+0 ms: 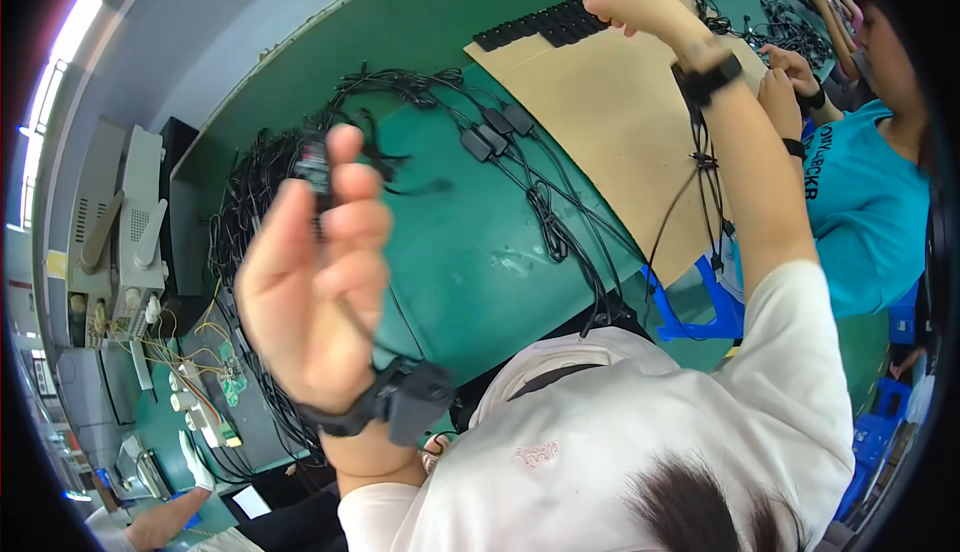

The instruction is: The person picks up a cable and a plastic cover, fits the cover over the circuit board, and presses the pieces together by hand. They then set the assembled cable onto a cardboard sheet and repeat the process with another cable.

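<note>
My left hand (320, 272) is raised over the left part of the green table (470, 262), palm toward me. Its thumb and fingers close on a small black piece (313, 167) with a reddish spot; blur hides its exact kind. Stretched across the table, my right hand (632, 2) has its fingers curled together at the end of a row of small black parts (540, 27). These parts lie side by side on a brown cardboard sheet (590, 102). Whatever the right fingertips hold, if anything, is hidden. Both wrists wear black bands.
Black cables with inline boxes (485, 137) lie across the middle. A thick cable heap (255, 192) lines the left edge, near grey equipment (125, 212) and loose wires. A co-worker in a teal shirt (865, 212) works at right, beside a blue stool (700, 307). A gloved hand (195, 460) shows lower left.
</note>
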`<state>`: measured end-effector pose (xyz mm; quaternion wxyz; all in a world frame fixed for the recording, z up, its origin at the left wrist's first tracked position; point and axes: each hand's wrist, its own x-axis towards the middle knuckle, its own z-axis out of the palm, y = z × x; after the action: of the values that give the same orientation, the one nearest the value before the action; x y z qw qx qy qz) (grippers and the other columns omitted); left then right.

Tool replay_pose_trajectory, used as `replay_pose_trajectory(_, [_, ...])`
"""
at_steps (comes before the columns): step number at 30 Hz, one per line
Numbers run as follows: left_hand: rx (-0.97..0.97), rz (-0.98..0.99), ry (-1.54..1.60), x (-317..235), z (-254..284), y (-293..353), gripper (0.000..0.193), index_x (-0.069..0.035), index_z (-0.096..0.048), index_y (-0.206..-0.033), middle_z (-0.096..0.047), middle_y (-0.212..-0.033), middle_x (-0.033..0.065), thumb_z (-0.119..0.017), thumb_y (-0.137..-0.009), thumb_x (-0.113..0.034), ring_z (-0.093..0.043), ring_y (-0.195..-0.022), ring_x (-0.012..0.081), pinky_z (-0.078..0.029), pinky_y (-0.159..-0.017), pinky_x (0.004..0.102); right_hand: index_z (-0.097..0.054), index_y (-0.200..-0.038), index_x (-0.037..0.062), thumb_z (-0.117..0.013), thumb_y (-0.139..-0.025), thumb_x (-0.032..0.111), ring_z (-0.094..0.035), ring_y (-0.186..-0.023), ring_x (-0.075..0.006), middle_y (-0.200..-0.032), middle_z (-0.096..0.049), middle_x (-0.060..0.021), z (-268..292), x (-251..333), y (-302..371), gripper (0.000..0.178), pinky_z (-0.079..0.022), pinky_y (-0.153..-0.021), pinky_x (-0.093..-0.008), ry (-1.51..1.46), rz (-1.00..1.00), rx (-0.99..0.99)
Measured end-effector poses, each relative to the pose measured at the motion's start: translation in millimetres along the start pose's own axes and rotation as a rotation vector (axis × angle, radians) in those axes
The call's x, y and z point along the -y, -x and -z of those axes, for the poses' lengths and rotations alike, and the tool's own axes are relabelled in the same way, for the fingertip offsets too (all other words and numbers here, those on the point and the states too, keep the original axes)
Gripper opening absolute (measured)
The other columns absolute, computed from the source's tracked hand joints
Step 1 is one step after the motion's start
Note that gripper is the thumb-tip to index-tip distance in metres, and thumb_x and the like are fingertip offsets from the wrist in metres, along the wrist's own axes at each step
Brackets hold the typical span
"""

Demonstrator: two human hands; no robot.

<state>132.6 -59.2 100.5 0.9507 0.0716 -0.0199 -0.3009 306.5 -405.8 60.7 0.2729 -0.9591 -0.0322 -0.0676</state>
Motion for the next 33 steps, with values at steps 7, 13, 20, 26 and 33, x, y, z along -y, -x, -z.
replay_pose_trajectory(7, [-0.291,-0.253,-0.559,39,66,-36,0.037,-0.002,-0.042,-0.121,-0.055,-0.104,0.0105,-0.048,-0.085,-0.004,-0.054,-0.088,0.0168,-0.046,-0.071,0.0285,-0.063,-0.073,-0.0021,-0.063,-0.067,0.017,-0.062,-0.063,-0.0307,-0.067,-0.061,-0.0197,-92,-38,-64,0.02,-0.05,-0.058,-0.0365,0.386,0.206,-0.026])
replay_pose_trajectory(13, [-0.166,-0.117,-0.369,37,95,-30,0.033,-0.005,-0.044,-0.119,-0.055,-0.105,0.0094,-0.049,-0.087,-0.01,-0.053,-0.086,0.0155,-0.045,-0.072,0.0275,-0.062,-0.07,-0.0034,-0.063,-0.065,0.017,-0.061,-0.068,-0.0316,-0.072,-0.061,-0.0215,-110,-56,-71,0.021,-0.049,-0.063,-0.0354,0.555,0.005,-0.063])
replay_pose_trajectory(20, [-0.181,-0.193,-0.172,21,104,-26,0.032,-0.004,-0.042,-0.12,-0.054,-0.105,0.0099,-0.046,-0.091,-0.017,-0.053,-0.088,0.0179,-0.045,-0.076,0.0306,-0.051,-0.07,0.006,-0.05,-0.077,0.014,-0.049,-0.055,-0.0122,-0.074,-0.055,-0.0052,-60,42,40,0.011,-0.042,-0.048,-0.024,-1.076,-0.043,0.285])
replay_pose_trajectory(26, [-0.12,-0.143,-0.231,29,106,-26,0.034,-0.007,-0.043,-0.12,-0.053,-0.109,0.0089,-0.051,-0.088,-0.016,-0.052,-0.1,0.0194,-0.043,-0.085,0.0335,-0.05,-0.084,0.0029,-0.048,-0.08,0.01,-0.048,-0.06,-0.0131,-0.077,-0.054,-0.0081,-91,87,120,0.008,-0.041,-0.047,-0.0243,-1.685,-0.128,0.437])
replay_pose_trajectory(33, [-0.047,-0.125,-0.23,29,113,-28,0.039,-0.009,-0.041,-0.122,-0.053,-0.112,0.0089,-0.055,-0.085,-0.014,-0.05,-0.107,0.0217,-0.042,-0.089,0.0363,-0.051,-0.109,0.0012,-0.045,-0.084,0.006,-0.048,-0.074,-0.0136,-0.085,-0.053,-0.0077,-93,113,131,0.027,-0.044,-0.052,-0.0238,-1.911,-0.253,0.451])
